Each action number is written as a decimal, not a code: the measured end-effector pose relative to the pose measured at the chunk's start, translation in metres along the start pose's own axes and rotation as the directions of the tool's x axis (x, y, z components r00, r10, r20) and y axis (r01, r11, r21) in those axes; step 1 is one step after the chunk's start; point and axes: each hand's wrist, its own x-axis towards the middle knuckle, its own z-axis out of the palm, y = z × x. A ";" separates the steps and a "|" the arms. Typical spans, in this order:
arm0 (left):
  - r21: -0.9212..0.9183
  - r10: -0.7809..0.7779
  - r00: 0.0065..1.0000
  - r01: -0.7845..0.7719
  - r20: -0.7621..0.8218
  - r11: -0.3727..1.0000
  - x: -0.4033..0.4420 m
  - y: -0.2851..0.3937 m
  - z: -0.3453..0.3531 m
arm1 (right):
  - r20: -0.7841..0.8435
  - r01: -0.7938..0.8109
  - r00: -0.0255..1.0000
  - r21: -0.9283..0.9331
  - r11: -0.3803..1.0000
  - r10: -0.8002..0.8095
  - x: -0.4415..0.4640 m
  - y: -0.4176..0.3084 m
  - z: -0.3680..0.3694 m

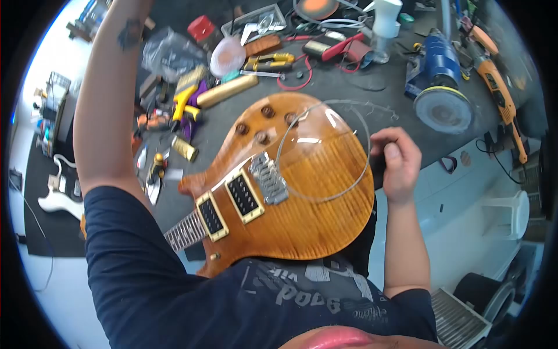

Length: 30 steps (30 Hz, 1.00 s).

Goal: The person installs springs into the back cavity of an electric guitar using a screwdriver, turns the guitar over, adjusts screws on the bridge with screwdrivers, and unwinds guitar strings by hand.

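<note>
An amber, flame-grained electric guitar (319,232) lies face up across my lap and the bench edge, its neck toward the lower left. A thin coiled guitar string (317,200) loops above the body, beside the metal bridge (268,179). My right hand (398,160) is at the guitar's right edge, fingers curled with the thumb over them; the fingertips meet the coil's right side and appear to pinch it. My left arm (104,122) reaches up past the top edge, so that hand is out of sight. Two black pickups (244,195) and several brown knobs (261,137) are on the guitar.
Tools crowd the dark bench: yellow-handled pliers (273,61), a yellow clamp (186,102), a wooden stick (226,92), and a plastic bag (171,55). A blue polisher (442,75) and an orange power tool (497,87) stand right. A white stool (508,212) is on the floor.
</note>
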 end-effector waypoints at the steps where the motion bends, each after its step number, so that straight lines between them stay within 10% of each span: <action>1: -0.091 -0.119 0.992 0.122 0.031 0.988 -0.044 0.029 0.002 | -0.009 -0.038 0.999 0.067 0.997 0.039 -0.003 0.006 -0.002; 5: -0.250 -0.446 0.830 0.534 0.334 0.807 -0.160 0.070 -0.055 | -0.182 0.062 0.983 0.143 0.988 -0.035 -0.003 0.009 -0.005; 12: -0.266 -0.429 0.786 0.573 0.445 0.775 -0.276 0.087 -0.089 | -0.122 0.369 0.922 -0.006 0.929 -0.367 0.024 -0.095 0.043; 30: -0.136 -0.471 0.793 0.554 0.386 0.821 -0.292 0.082 -0.064 | 0.240 0.178 0.954 0.020 0.984 -0.178 0.048 -0.147 0.166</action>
